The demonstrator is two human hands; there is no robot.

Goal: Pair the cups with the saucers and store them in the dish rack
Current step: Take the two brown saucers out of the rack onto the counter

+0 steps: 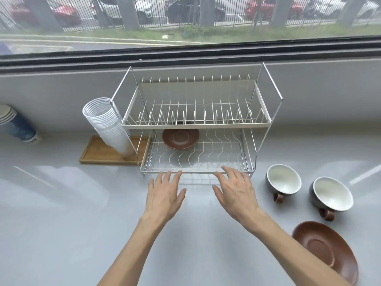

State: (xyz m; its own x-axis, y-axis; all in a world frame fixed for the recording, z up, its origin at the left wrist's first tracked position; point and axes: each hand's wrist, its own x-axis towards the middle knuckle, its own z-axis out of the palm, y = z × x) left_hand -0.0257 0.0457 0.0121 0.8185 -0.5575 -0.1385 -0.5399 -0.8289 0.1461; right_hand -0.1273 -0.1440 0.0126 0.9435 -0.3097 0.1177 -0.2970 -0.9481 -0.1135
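A two-tier wire dish rack (195, 124) stands on the grey counter under the window. One brown saucer (180, 138) lies on its lower shelf, toward the back left. Two grey cups with white insides and brown handles, one (282, 181) nearer the rack and one (331, 194) farther right, sit on the counter to the right. A second brown saucer (325, 251) rests at the front right. My left hand (165, 195) and my right hand (237, 190) hover flat just in front of the lower shelf, fingers spread, holding nothing.
A stack of clear plastic cups (107, 124) leans on a wooden tray (97, 153) left of the rack. Blue paper cups (16, 126) lie at the far left. The window ledge runs behind the rack.
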